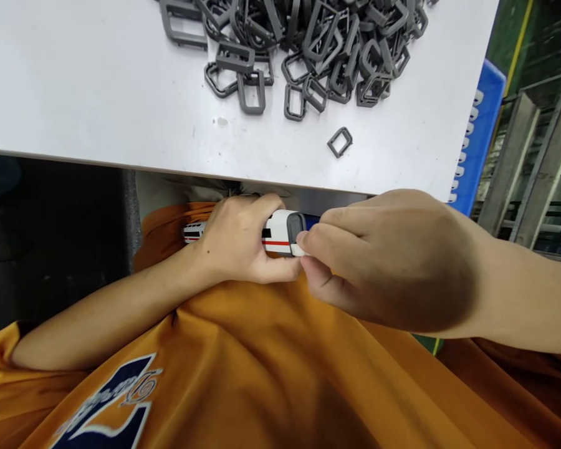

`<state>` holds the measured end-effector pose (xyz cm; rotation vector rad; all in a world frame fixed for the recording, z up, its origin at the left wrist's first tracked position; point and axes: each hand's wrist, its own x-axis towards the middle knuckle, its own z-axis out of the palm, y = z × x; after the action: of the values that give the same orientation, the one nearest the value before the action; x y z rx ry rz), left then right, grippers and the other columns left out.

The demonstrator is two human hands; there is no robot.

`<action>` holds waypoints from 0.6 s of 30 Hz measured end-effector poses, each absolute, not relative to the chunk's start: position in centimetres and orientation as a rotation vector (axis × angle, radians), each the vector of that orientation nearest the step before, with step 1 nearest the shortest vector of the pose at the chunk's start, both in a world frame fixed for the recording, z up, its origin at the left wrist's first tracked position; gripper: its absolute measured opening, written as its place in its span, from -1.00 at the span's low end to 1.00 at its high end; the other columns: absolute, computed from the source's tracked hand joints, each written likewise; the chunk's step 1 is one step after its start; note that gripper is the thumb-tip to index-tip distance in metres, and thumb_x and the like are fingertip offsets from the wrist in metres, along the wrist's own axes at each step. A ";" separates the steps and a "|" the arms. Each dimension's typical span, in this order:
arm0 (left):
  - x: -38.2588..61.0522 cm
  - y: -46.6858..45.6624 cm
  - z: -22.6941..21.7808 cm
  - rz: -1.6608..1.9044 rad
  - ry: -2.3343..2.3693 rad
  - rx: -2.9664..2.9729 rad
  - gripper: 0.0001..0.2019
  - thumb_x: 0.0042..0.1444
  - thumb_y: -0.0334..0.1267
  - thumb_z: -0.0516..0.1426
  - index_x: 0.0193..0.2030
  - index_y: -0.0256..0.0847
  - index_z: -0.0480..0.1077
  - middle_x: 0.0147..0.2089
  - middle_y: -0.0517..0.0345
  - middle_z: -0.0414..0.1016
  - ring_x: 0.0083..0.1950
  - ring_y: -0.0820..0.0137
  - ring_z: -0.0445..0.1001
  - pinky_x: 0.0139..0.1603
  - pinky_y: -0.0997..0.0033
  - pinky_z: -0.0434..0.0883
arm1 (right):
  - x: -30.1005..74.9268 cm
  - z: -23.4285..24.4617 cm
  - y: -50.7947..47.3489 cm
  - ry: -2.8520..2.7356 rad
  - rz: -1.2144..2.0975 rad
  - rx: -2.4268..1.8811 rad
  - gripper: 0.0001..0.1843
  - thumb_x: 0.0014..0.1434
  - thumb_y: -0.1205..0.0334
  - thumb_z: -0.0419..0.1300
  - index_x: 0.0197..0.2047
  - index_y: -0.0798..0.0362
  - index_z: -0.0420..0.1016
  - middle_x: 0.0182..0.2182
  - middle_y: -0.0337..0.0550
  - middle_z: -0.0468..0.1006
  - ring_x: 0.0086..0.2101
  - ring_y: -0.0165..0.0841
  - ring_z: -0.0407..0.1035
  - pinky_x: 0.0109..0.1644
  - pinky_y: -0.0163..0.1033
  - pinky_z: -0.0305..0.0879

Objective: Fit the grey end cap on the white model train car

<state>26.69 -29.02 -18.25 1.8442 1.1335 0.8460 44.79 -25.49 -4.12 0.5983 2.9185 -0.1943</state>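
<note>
White tabletop [88, 81] fills the top of our view, with a heap of grey plastic rectangular frames [299, 56] on it and one loose frame [340, 142] lying apart from the heap, nearer the table's edge. Below that edge, just above our orange shirt [243, 349], is a white toy train carriage [277, 226] with a red stripe along its side and a dark grey rectangular end piece [295, 234]. Our left hand [238, 240] is clenched around the carriage body, with the forearm lying across our chest. Our right hand [383, 262] reaches in from the right, its fingertips [311, 236] pinched on a small white tab [297, 251] at the carriage's end, close beside the left hand.
</note>
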 end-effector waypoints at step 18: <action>27.0 -29.3 -18.6 0.964 1.074 1.962 -0.57 0.24 0.24 0.07 -0.29 -0.12 0.33 -0.54 0.23 0.41 -0.57 0.35 0.41 -0.53 0.33 0.25 | 45.1 -4.7 -25.6 2.890 -0.222 0.732 -0.80 0.12 0.45 0.17 -0.45 -0.01 0.29 -0.60 -0.27 0.29 -0.57 -0.40 0.03 -0.48 -0.16 -0.21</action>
<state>27.04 -29.31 -18.60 1.9619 1.0738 0.9638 45.14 -25.61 -4.70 0.7324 2.8904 -0.2225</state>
